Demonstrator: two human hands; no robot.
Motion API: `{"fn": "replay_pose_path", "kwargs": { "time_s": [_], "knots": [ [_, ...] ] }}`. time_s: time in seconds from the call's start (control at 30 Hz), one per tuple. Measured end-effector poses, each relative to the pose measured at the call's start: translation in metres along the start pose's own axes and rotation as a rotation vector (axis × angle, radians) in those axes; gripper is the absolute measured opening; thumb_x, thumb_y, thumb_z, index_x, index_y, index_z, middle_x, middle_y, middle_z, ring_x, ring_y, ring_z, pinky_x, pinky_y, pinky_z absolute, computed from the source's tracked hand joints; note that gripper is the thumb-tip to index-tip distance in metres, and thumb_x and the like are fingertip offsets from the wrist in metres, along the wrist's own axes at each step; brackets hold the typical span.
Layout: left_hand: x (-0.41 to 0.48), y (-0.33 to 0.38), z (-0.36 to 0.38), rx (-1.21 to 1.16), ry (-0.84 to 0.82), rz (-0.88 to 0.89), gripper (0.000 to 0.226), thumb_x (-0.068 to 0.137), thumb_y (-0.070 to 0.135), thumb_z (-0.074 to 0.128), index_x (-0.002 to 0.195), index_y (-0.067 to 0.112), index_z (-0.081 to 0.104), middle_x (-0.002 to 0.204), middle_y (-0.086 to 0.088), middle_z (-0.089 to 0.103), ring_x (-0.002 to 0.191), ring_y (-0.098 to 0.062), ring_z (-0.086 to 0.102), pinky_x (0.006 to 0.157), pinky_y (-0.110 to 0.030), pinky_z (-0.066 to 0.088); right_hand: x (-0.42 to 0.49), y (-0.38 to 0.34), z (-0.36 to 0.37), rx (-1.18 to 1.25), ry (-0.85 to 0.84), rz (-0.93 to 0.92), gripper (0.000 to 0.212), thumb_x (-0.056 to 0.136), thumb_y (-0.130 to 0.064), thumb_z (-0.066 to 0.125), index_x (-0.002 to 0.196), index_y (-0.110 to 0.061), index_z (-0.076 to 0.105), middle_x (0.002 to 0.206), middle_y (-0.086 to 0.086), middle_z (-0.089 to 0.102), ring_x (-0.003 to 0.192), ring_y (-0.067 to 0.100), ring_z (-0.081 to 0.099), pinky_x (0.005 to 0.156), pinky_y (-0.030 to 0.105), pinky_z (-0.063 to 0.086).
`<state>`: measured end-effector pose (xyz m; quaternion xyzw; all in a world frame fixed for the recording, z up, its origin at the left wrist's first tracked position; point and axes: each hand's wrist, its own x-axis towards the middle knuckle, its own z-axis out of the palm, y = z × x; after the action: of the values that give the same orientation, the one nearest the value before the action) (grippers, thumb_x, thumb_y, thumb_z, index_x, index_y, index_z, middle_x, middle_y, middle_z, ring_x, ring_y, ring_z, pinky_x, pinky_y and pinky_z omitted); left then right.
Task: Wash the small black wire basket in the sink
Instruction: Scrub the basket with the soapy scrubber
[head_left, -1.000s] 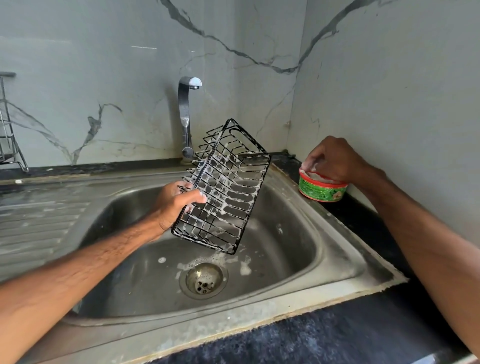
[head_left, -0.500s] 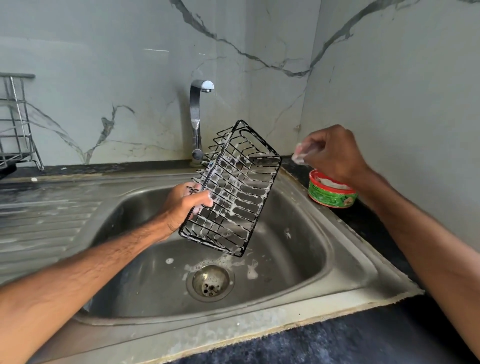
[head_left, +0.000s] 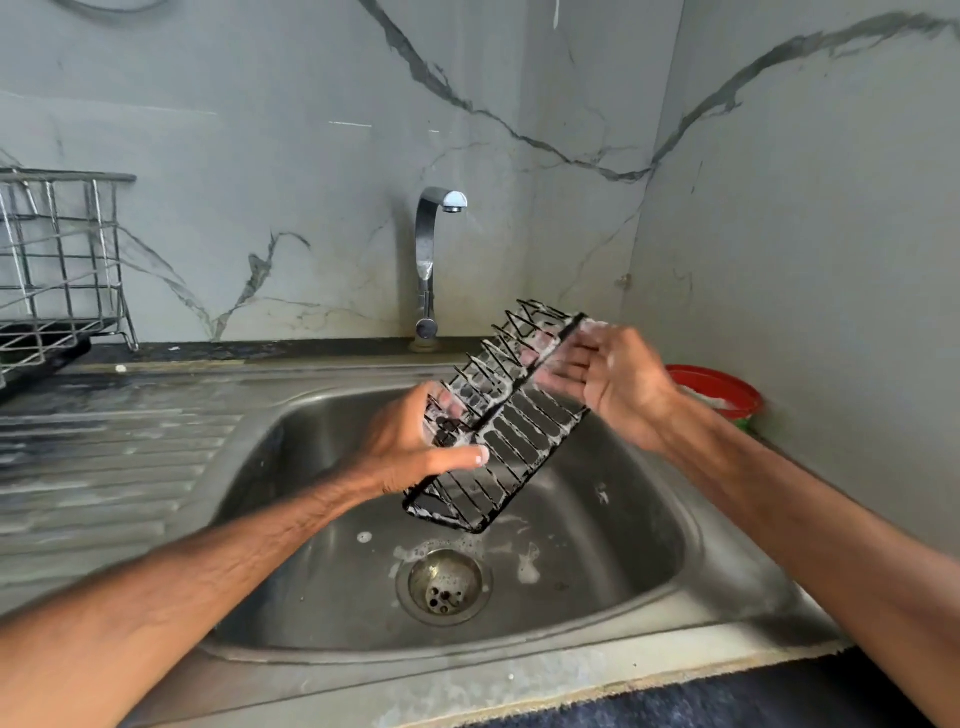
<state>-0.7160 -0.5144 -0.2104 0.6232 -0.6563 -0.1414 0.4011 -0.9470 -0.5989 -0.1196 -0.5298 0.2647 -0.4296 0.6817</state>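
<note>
The left hand is gripping the small black wire basket, tilted above the steel sink. The right hand, fingers straight, is rubbing foam on its upper end. It is probably needing a firm hold, since soapy wire slips.

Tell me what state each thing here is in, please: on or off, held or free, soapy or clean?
Basket, soapy, tilted, held in the air.
Left hand, grips the basket.
Right hand, soapy, straight fingers on the basket's upper end.
Tap, off; no water runs.
Sink, wet, suds on its floor.
Drain, unplugged.
Tub, open, white paste inside.
</note>
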Motion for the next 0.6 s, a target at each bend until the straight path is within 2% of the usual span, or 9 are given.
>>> {"fn": "replay_pose_path", "kwargs": {
  "time_s": [0.07,0.17,0.23,0.27,0.3,0.37,0.47,0.53,0.6],
  "knots": [
    [0.001,-0.005,0.001,0.073,0.001,0.021,0.078,0.052,0.080,0.074,0.109,0.031,0.052,0.121,0.014,0.058,0.102,-0.015,0.064,0.089,-0.040,0.056,-0.002,0.002,0.003,0.161,-0.016,0.048,0.042,0.101,-0.010,0.030,0.128,0.009,0.057,0.118,0.023,0.070,0.110,0.033,0.070,0.097,0.044,0.054],
    [0.001,-0.005,-0.001,0.115,-0.027,0.015,0.088,0.049,0.086,0.071,0.113,0.030,0.050,0.120,0.018,0.051,0.108,-0.009,0.058,0.096,-0.037,0.052,-0.004,0.004,0.005,0.338,-0.015,0.063,0.054,0.093,-0.008,0.032,0.142,0.012,0.041,0.127,0.029,0.065,0.115,0.041,0.067,0.105,0.050,0.051],
    [0.003,-0.006,-0.003,0.165,-0.049,0.010,0.096,0.047,0.089,0.074,0.116,0.028,0.048,0.121,0.017,0.049,0.111,-0.010,0.055,0.100,-0.035,0.049,-0.004,0.003,0.006,0.404,-0.027,0.075,0.044,0.094,-0.013,0.032,0.133,0.002,0.044,0.130,0.029,0.063,0.115,0.044,0.066,0.102,0.053,0.052],
    [0.003,-0.009,-0.003,0.190,-0.056,0.008,0.099,0.048,0.089,0.077,0.118,0.028,0.047,0.125,0.013,0.049,0.112,-0.012,0.055,0.102,-0.036,0.050,-0.003,0.004,0.006,0.432,-0.037,0.090,0.040,0.097,-0.018,0.031,0.125,0.006,0.045,0.130,0.030,0.062,0.115,0.045,0.065,0.102,0.054,0.052],
    [0.003,-0.013,-0.004,0.218,-0.065,0.006,0.102,0.049,0.089,0.080,0.122,0.026,0.047,0.130,0.008,0.050,0.113,-0.013,0.056,0.102,-0.037,0.052,-0.004,0.007,0.008,0.445,-0.019,0.110,0.049,0.101,-0.024,0.031,0.127,0.014,0.047,0.129,0.032,0.062,0.116,0.046,0.065,0.104,0.053,0.051],
    [0.003,-0.019,-0.004,0.289,-0.085,0.014,0.118,0.046,0.095,0.075,0.132,0.020,0.044,0.137,0.001,0.049,0.110,-0.011,0.055,0.098,-0.035,0.055,-0.003,0.015,0.010,0.411,0.024,0.131,0.055,0.107,-0.033,0.031,0.132,0.012,0.050,0.125,0.031,0.065,0.115,0.044,0.066,0.105,0.052,0.050],
    [0.009,-0.029,-0.011,0.433,-0.159,0.031,0.140,0.040,0.106,0.063,0.144,0.015,0.035,0.141,0.000,0.042,0.116,-0.013,0.052,0.100,-0.037,0.056,-0.001,0.021,0.020,0.351,0.105,0.149,0.042,0.106,-0.022,0.034,0.127,0.007,0.055,0.118,0.025,0.070,0.109,0.039,0.070,0.099,0.050,0.055],
    [0.016,-0.039,-0.020,0.470,-0.186,0.033,0.143,0.042,0.107,0.062,0.147,0.014,0.032,0.142,0.000,0.039,0.118,-0.016,0.051,0.102,-0.041,0.055,0.006,0.018,0.030,0.300,0.125,0.173,0.034,0.104,-0.018,0.034,0.119,0.002,0.057,0.115,0.024,0.071,0.106,0.037,0.072,0.094,0.047,0.058],
    [0.020,-0.044,-0.027,0.463,-0.196,0.028,0.140,0.045,0.108,0.059,0.145,0.013,0.035,0.140,-0.001,0.042,0.119,-0.017,0.051,0.104,-0.038,0.053,0.017,0.013,0.039,0.253,0.124,0.175,0.025,0.106,-0.018,0.034,0.115,-0.005,0.053,0.112,0.020,0.071,0.102,0.037,0.073,0.086,0.046,0.061]
  ]
}}
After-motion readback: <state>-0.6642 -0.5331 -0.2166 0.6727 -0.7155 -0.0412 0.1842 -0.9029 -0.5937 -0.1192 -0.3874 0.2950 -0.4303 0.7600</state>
